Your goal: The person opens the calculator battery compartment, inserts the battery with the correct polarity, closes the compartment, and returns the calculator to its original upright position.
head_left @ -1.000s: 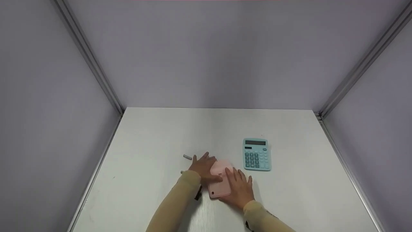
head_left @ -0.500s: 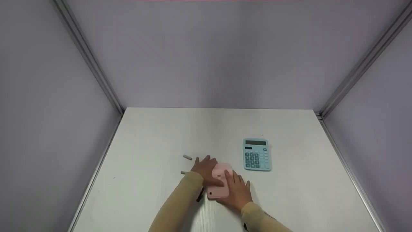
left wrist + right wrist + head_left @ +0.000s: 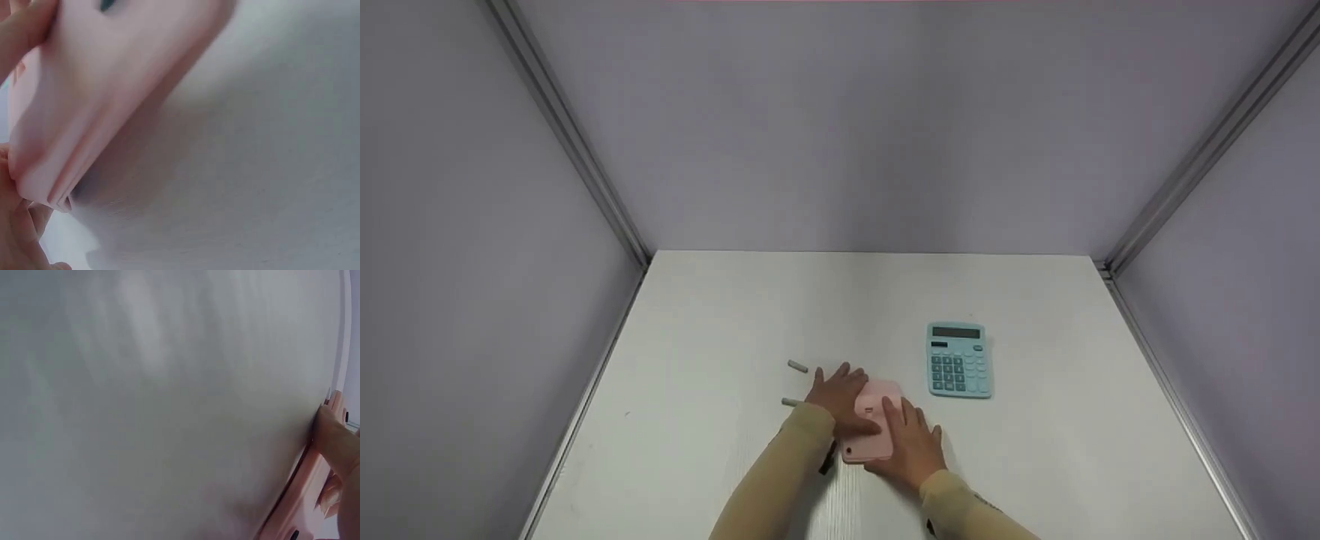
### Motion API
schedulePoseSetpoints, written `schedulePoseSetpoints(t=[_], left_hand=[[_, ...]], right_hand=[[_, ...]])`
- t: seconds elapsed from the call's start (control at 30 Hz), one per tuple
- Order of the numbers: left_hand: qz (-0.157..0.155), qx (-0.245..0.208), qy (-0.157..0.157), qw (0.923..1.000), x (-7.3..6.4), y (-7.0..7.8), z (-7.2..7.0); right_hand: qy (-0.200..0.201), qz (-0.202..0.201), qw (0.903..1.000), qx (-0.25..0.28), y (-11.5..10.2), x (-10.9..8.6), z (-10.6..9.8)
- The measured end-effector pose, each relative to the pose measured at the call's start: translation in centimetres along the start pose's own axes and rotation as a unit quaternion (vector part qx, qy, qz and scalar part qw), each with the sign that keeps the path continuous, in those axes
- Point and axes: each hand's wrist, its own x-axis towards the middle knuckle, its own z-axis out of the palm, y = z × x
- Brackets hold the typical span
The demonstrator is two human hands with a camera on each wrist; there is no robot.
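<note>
A flat pink tablet case point(image 3: 870, 448) with a small dark round camera hole lies on the white table between both hands. My left hand point(image 3: 836, 401) holds its left side, with the thumb across the top face and the other fingers spread toward its far edge. On the opposite side my right hand point(image 3: 913, 448) grips the right edge, index finger on top and thumb by the near end. The left wrist view shows the layered edge of the case point(image 3: 101, 112). In the right wrist view its long side point(image 3: 304, 492) runs along the fingers. Its underside is hidden.
A light blue calculator point(image 3: 959, 360) lies right of the hands, farther back. Two short grey sticks point(image 3: 797, 366) lie left of the left hand, one partly behind the sleeve. Grey walls point(image 3: 870, 135) enclose the white table point(image 3: 720, 315) at the back and sides.
Both hands and the pink case have shifted slightly toward the near side, mostly in the first half second. More of the nearer grey stick now shows. The calculator stays in place.
</note>
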Motion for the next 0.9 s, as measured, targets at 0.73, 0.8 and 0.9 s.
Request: schedulePoseSetpoints(t=[0.73, 0.8, 0.9], left_hand=[[0.01, 0.038, 0.088, 0.9954, -5.9, 2.2, 0.3], [0.004, 0.046, 0.084, 0.9954, -6.1, 2.2, 0.6], [-0.006, 0.05, 0.081, 0.9954, -6.5, 2.1, 0.9]], right_hand=[[0.003, 0.013, 0.9999, 0.004, 0.8, -0.2, -1.0], [-0.003, 0.013, 0.9999, 0.006, 1.0, -0.2, -1.0], [-0.015, 0.017, 0.9995, 0.022, 1.1, -0.3, -1.0]])
